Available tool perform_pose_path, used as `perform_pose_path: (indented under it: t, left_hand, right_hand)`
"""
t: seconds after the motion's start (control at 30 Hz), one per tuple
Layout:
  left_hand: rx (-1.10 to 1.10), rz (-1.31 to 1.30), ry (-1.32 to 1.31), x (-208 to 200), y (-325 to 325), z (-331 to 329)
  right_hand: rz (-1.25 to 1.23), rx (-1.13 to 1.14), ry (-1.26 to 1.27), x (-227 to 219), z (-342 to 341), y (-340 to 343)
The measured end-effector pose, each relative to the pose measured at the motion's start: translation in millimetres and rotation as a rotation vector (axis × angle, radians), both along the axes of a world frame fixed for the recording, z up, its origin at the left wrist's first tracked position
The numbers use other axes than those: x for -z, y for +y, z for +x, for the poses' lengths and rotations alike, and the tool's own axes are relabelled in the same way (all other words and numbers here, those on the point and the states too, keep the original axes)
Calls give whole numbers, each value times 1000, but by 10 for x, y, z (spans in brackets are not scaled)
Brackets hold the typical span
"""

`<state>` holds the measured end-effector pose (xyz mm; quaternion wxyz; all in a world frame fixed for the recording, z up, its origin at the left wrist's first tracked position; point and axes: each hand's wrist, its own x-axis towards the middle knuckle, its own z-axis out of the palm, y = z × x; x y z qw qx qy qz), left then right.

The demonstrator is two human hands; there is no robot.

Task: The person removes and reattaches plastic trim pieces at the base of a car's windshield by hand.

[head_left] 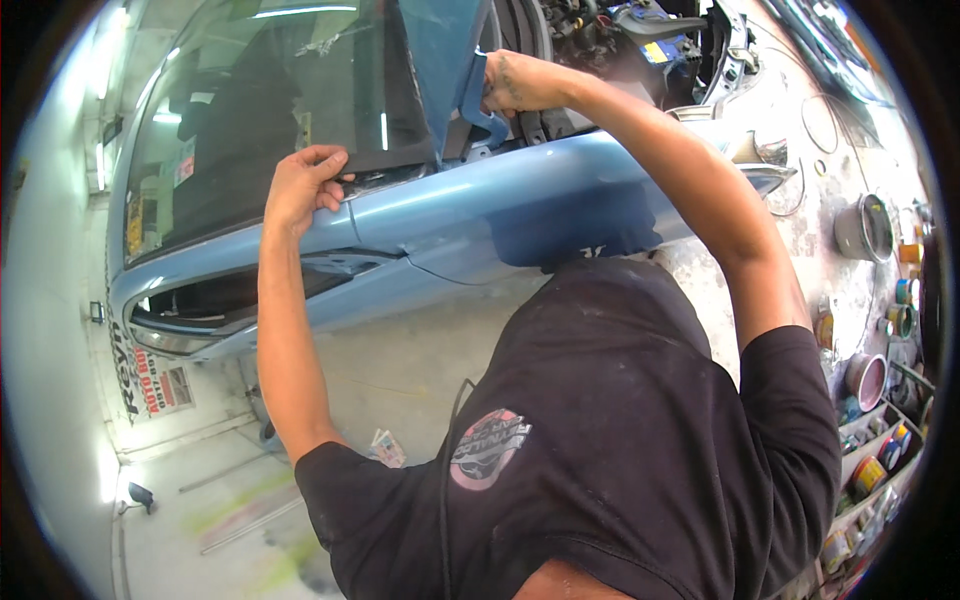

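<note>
A blue car stands before me with its bonnet (pixel 440 60) raised. My left hand (pixel 305 190) is at the lower corner of the windshield (pixel 265 110), above the seam at the rear of the fender (pixel 480 205). Its thumb and forefinger are pressed together and the other fingers curl under; whatever lies between them is too small to make out. My right hand (pixel 520 82) reaches to the lower edge of the bonnet, beside its blue hinge (pixel 483 125). Those fingers bend downward and are partly hidden, so what they grip does not show.
Beyond my right hand lies the engine bay (pixel 590 25). A side window opening (pixel 220 300) is at the left. At the right, a grey can (pixel 865 228), a pinkish container (pixel 866 378) and a divided shelf (pixel 850 455) of cans stand on the floor side.
</note>
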<state>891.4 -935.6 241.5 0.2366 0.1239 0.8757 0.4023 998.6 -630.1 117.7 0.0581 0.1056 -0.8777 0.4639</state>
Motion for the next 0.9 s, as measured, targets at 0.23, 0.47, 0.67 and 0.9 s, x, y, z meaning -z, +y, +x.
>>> perform_pose_path:
  t: [0.23, 0.47, 0.67, 0.9]
  left_hand:
    - [194, -245, 221, -124, 34, 102]
    - [528, -350, 523, -82, -14, 212]
    - [548, -417, 662, -90, -12, 321]
    - [611, -477, 813, -43, -33, 375]
  right_hand:
    - [-149, 31, -22, 42, 40, 46]
    - [-218, 39, 4, 222, -15, 46]
    - [-242, 55, 57, 250, -30, 51]
    - [-255, 53, 59, 237, -34, 48]
